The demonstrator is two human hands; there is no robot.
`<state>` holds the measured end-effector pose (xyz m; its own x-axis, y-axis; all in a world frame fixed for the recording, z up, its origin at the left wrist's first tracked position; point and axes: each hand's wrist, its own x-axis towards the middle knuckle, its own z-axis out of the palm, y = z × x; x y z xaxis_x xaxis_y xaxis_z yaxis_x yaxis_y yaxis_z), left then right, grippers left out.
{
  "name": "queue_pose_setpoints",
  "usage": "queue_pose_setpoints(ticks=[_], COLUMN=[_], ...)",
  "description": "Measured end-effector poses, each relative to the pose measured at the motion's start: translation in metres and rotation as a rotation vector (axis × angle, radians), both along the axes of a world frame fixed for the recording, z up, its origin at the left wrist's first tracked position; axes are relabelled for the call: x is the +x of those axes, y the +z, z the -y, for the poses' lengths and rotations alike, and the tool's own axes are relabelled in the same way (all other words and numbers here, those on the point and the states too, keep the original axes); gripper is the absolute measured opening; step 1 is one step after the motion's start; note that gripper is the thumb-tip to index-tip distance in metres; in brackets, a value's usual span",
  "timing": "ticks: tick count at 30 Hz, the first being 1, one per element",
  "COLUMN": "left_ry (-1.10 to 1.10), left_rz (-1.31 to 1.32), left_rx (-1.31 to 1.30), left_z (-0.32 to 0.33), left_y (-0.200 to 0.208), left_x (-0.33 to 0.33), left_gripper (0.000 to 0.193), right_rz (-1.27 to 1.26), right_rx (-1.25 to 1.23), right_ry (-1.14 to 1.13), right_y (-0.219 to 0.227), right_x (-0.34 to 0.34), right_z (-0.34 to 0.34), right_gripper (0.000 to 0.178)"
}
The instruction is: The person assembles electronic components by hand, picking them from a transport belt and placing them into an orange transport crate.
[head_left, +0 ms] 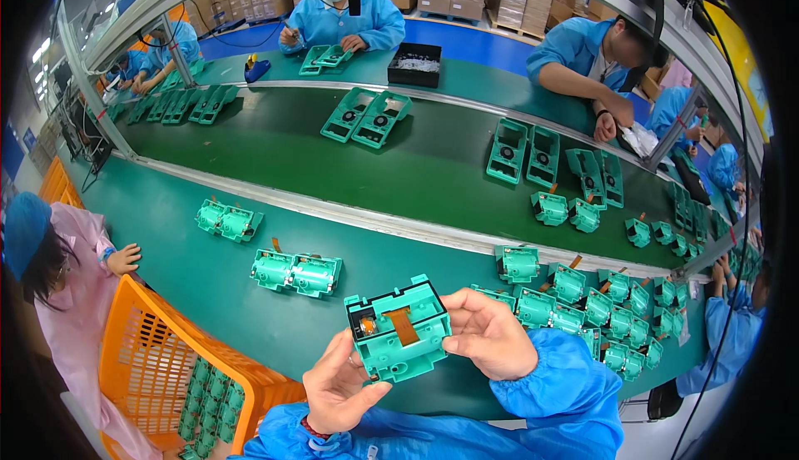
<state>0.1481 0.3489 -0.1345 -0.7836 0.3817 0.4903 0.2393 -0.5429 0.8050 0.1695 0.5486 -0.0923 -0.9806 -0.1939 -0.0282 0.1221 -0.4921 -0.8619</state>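
Note:
A green plastic housing (426,346) with a brown flat ribbon cable (403,327) across its upper face is held up in front of me, over the table's near edge. My right hand (493,335) pinches its right end between thumb and fingers. At its lower left, my left hand (339,383) supports it, the thumb below and the other fingers partly hidden behind. An orange part (367,325) shows in the housing's left opening. Beyond it on the green table lie two joined pairs of similar housings, one pair (296,273) nearer and another pair (229,220) farther left.
Many similar housings (568,283) crowd the table at my right. A conveyor belt (291,156) carrying green frames (366,117) runs beyond a metal rail. An orange crate (146,335) of housings stands at left, beside a person in pink (79,235). Co-workers in blue (349,23) sit across.

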Motion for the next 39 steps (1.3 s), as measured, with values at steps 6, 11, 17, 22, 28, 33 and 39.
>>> queue_pose_setpoints(ticks=[6,11,17,22,28,33,39], left_ry=[-0.191,-0.137,-0.084,-0.691,-0.1,0.839,0.956], left_rz=[0.483,0.505,0.652,1.071,0.835,-0.431,-0.457], left_rx=[0.103,0.035,0.065,0.65,0.114,-1.173,-1.402], left_z=[-0.007,-0.024,-0.02,-0.009,-0.02,-0.045,-0.046], left_y=[0.011,0.006,0.0,-0.018,-0.008,-0.036,-0.071], left_x=[-0.009,-0.008,-0.007,-0.019,-0.017,-0.041,-0.08], left_gripper=[0.07,0.088,0.07,0.072,0.066,0.059,0.055], right_rz=[0.143,0.041,-0.265,-0.235,-0.163,-0.121,-0.151], right_rx=[-0.197,-0.122,0.687,0.463,0.655,1.081,1.928], right_ry=[0.044,-0.042,0.024,-0.203,-0.211,-0.458,-0.427], right_y=[0.001,-0.009,0.007,0.032,0.045,0.033,-0.053], right_x=[-0.006,0.001,0.008,0.014,0.015,-0.032,-0.081], right_z=[0.006,0.019,0.015,-0.013,-0.042,-0.126,-0.269], right_gripper=[0.034,0.024,0.027,0.027,0.019,0.022,0.065])
